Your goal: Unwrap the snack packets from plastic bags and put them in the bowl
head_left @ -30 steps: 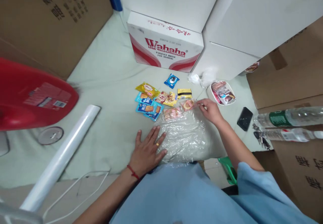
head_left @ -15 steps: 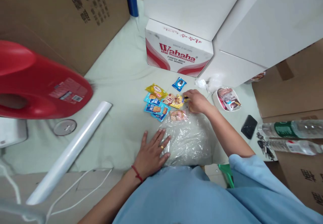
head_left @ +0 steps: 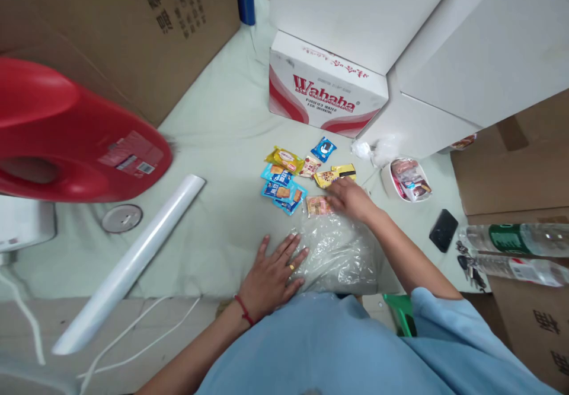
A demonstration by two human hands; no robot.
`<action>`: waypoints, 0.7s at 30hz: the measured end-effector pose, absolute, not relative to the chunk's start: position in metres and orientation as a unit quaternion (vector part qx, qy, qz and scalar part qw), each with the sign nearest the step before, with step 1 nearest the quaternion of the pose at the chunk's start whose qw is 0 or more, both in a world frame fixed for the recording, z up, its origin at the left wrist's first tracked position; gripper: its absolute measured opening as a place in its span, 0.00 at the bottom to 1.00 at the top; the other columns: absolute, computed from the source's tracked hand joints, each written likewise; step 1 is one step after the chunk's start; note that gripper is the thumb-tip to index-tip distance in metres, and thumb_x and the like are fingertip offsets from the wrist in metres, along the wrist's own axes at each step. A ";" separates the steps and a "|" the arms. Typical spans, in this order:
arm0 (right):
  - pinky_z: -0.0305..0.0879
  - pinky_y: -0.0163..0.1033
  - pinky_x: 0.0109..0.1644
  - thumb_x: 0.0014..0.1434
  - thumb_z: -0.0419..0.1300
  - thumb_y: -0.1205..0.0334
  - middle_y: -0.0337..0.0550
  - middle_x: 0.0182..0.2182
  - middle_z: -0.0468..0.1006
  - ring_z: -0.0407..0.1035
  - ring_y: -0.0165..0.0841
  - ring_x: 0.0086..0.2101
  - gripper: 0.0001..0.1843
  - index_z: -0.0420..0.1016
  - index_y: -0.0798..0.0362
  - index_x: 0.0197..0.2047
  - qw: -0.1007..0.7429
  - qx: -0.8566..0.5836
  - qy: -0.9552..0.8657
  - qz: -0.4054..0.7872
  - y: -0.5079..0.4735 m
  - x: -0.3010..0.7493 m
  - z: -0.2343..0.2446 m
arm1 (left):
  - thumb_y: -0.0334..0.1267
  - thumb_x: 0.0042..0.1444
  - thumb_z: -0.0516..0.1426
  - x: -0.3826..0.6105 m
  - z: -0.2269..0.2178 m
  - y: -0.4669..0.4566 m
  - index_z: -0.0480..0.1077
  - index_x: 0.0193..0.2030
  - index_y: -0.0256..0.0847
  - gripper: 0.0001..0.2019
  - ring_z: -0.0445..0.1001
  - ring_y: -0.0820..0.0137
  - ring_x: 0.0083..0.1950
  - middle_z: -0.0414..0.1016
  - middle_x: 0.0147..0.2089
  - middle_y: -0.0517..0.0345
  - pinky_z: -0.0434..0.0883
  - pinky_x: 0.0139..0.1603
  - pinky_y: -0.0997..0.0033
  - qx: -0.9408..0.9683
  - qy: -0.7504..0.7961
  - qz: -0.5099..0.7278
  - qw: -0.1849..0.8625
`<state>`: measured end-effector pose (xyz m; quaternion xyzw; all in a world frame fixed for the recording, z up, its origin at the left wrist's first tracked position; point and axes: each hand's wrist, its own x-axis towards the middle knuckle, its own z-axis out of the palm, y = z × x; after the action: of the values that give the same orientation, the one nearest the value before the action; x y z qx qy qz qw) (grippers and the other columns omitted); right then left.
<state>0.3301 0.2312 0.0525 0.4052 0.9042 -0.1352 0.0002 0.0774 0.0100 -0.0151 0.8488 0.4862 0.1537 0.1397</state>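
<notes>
My left hand (head_left: 275, 273) lies flat with its fingers spread at the left edge of a clear plastic bag (head_left: 342, 252). My right hand (head_left: 351, 198) is bent over the bag's far edge, its fingertips pointing down and left. What they hold there, if anything, is hidden. By the fingertips, a pinkish snack packet (head_left: 317, 205) lies on the bag. Just beyond are yellow snack packets (head_left: 326, 178), side by side. Left of them lie a red-and-cream packet (head_left: 310, 167), a yellow-green packet (head_left: 285, 159) and several blue biscuit packets (head_left: 278, 190). A dark-blue packet (head_left: 324, 149) lies farther back.
A white Wahaba carton (head_left: 326, 95) stands behind. On the right are a white bowl of snacks (head_left: 391, 184), a black phone-like object (head_left: 443, 230), keys (head_left: 471, 271) and plastic bottles (head_left: 528, 238). On the left are a red jug (head_left: 89, 140) and a white roll (head_left: 133, 264).
My right hand has moved from the yellow packets back toward the bag. A second yellow packet now shows plainly beside the first. My left hand stays on the bag; the view has shifted slightly.
</notes>
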 end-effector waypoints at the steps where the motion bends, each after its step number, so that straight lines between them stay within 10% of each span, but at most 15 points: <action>1: 0.65 0.53 0.59 0.72 0.55 0.58 0.57 0.53 0.78 0.66 0.49 0.52 0.18 0.78 0.54 0.59 0.013 0.386 0.911 -0.143 0.225 0.330 0.051 | 0.59 0.69 0.52 0.077 -0.015 0.011 0.62 0.76 0.55 0.31 0.59 0.55 0.79 0.60 0.79 0.51 0.35 0.81 0.39 0.848 0.487 0.154 0.141; 5: 0.64 0.51 0.57 0.70 0.60 0.56 0.58 0.54 0.78 0.68 0.48 0.51 0.21 0.75 0.56 0.62 0.033 0.404 0.903 -0.142 0.212 0.324 0.045 | 0.56 0.72 0.49 0.076 -0.014 0.013 0.58 0.77 0.51 0.31 0.59 0.58 0.79 0.59 0.79 0.50 0.28 0.81 0.42 0.847 0.488 0.163 0.136; 11: 0.63 0.42 0.45 0.63 0.63 0.58 0.45 0.33 0.77 0.69 0.40 0.37 0.07 0.75 0.52 0.36 -0.014 0.444 0.872 -0.205 0.218 0.332 0.052 | 0.46 0.75 0.46 0.077 -0.014 0.014 0.57 0.78 0.43 0.28 0.61 0.63 0.78 0.63 0.77 0.49 0.33 0.82 0.49 0.830 0.518 0.165 0.123; 16: 0.69 0.44 0.47 0.61 0.59 0.60 0.50 0.46 0.80 0.74 0.42 0.45 0.06 0.63 0.47 0.39 -0.250 0.534 0.776 -0.225 0.199 0.357 0.078 | 0.44 0.73 0.49 0.088 -0.013 0.022 0.65 0.73 0.45 0.25 0.63 0.58 0.77 0.63 0.77 0.48 0.45 0.81 0.43 0.793 0.574 0.154 0.133; 21: 0.71 0.49 0.57 0.60 0.58 0.66 0.51 0.57 0.79 0.74 0.43 0.56 0.10 0.59 0.45 0.41 -0.257 0.427 0.805 -0.322 0.149 0.357 0.077 | 0.42 0.72 0.50 0.096 -0.009 0.041 0.62 0.75 0.46 0.27 0.61 0.53 0.78 0.62 0.78 0.45 0.45 0.79 0.35 0.771 0.603 0.148 0.142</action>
<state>0.3570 0.1493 0.0774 0.4272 0.8050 -0.3215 -0.2572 0.0962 0.0409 -0.0087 0.7707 0.6033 0.1483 0.1418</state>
